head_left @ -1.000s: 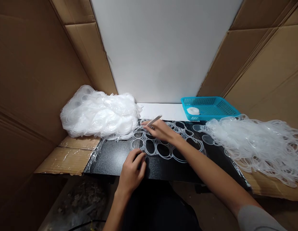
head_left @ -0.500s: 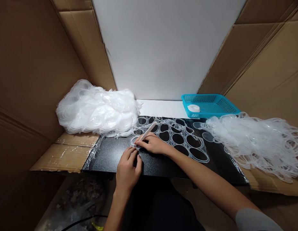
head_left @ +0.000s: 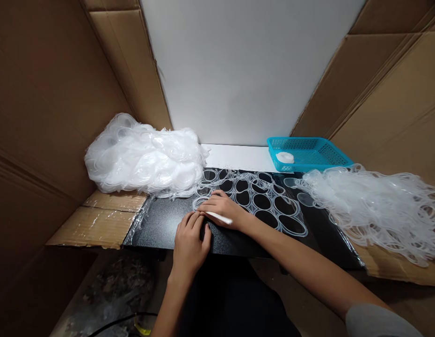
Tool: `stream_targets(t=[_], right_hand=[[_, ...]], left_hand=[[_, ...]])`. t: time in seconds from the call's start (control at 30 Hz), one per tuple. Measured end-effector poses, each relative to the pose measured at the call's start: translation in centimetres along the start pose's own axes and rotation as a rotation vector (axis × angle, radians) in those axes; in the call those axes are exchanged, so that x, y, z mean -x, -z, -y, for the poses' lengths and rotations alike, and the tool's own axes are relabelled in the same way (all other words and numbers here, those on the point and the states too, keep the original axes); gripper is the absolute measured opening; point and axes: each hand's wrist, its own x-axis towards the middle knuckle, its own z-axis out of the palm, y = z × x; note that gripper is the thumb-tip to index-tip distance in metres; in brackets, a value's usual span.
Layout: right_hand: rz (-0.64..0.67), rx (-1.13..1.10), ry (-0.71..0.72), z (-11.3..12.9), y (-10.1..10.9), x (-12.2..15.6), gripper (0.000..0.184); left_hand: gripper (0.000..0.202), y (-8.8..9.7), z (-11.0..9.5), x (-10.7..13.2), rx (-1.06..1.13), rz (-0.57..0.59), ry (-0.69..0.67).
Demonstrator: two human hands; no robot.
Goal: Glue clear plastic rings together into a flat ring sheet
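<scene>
Right hand (head_left: 224, 210) is curled round a slim white stick (head_left: 219, 217), approx. mid-scene, low over the near-left edge of a clear ring sheet (head_left: 252, 204). Left hand (head_left: 191, 238) has fingers bent & thumb spread, tips down on the tabletop (head_left: 157, 217) by the same edge; can't tell if it's pinching any plastic. Both hands' fingertips meet there, so the contact pt is hidden. Main risk, prob.: thin rings tear or stretch if the stick catches the web w/ too much force. Also, the sheet could skid or bunch if the left hand's press is too light, b/c the top looks smooth. Loose strands over the sheet's far part might snag too, & fingers this close could get poked. Stick's long axis runs mostly left-right, slightly slanted: blurred free end points right & a bit near, other end goes in under the fingers; can't tell which end is the working tip. Sheet's long axis also runs approx. left-right, btwn a big white plastic pile (head_left: 147, 164) at left & a looser ring pile (head_left: 375, 206) at right.
</scene>
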Motion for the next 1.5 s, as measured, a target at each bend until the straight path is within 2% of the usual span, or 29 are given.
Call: stream_targets(t=[0.1,0.23,0.53,0.77,0.87,0.93,1.0,1.07,1.2,1.37,1.5], right_hand=[[-0.008,0.149,0.026,-0.3,0.0,-0.3,0.022],[-0.082,0.23,-0.031,-1.5,1.4,-1.5,0.026],[-0.144,0.277,-0.224,-5.3,4.7,-5.3,0.028],[-0.284,0.22,-0.32,-5.7,6.2,-6.4,0.031],[-0.257,0.068,-0.233,-4.5,5.8,-5.5,0.028],[-0.152,-0.066,-0.13,-3.3,4.8,-4.5,0.027],[-0.059,-0.196,-0.074,-2.2,3.6,-3.3,0.025],[-0.012,-0.3,-0.113,-1.5,2.3,-2.3,0.023],[-0.018,-0.363,-0.286,-1.1,0.9,-1.1,0.022],[-0.041,-0.313,-0.344,-1.1,1.0,-1.2,0.022],[-0.067,-0.418,-0.375,-1.2,1.1,-1.2,0.019]], left_hand=[[0.025,-0.1,0.0,0.1,0.003,-0.015,-0.002],[0.018,-0.1,-0.1,0.3,0.009,-0.033,-0.005],[0.012,0.4,-1.1,0.9,0.017,-0.04,0.018],[0.013,1.5,-1.7,2.0,0.085,0.008,0.029],[0.012,2.5,-1.7,2.3,0.091,-0.039,0.012],[0.012,2.9,-1.6,1.9,0.086,-0.105,0.004],[0.015,2.9,-1.4,1.2,0.096,-0.117,0.006],[0.02,2.3,-1.0,0.4,0.094,-0.067,0.018],[0.027,0.6,-0.4,-0.1,-0.031,-0.007,0.06],[0.027,0.0,-0.4,0.4,-0.117,-0.035,0.055],[0.029,0.1,-0.4,0.4,-0.148,-0.019,0.039]])
